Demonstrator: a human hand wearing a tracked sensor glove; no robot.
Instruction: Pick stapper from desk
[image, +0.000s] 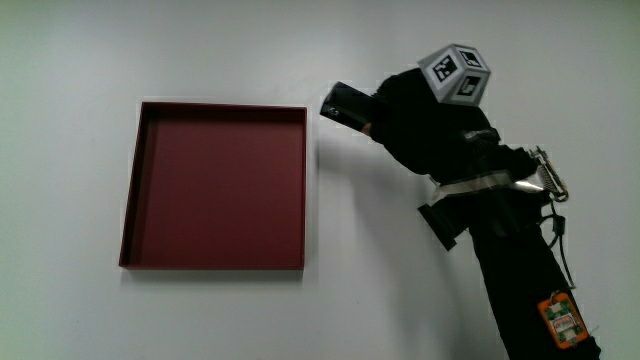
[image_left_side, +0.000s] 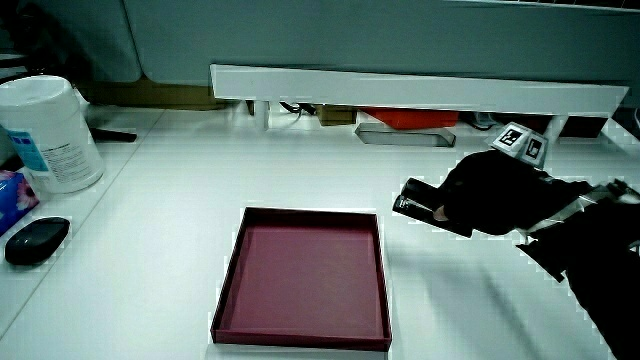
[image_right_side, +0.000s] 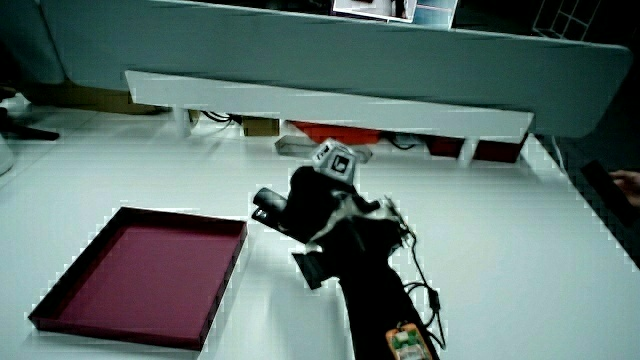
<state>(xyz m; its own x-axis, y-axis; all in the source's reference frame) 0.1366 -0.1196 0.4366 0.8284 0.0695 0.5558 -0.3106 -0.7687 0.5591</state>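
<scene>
The black stapler (image: 347, 105) pokes out of the gloved hand (image: 425, 125), whose fingers are curled around it. It is held above the white table beside the red tray (image: 135, 180), near the tray's corner farthest from the person. Both side views show the stapler (image_left_side: 418, 198) (image_right_side: 270, 205) lifted off the table in the hand (image_left_side: 495, 195) (image_right_side: 320, 210). The hand covers most of the stapler's body. The patterned cube (image: 457, 73) sits on the back of the hand.
The red tray (image_left_side: 225, 290) holds nothing. At the table's edge in a side view stand a white wipes canister (image_left_side: 48, 135) and a black mouse (image_left_side: 36, 240). A white shelf (image_left_side: 420, 90) runs along the low partition.
</scene>
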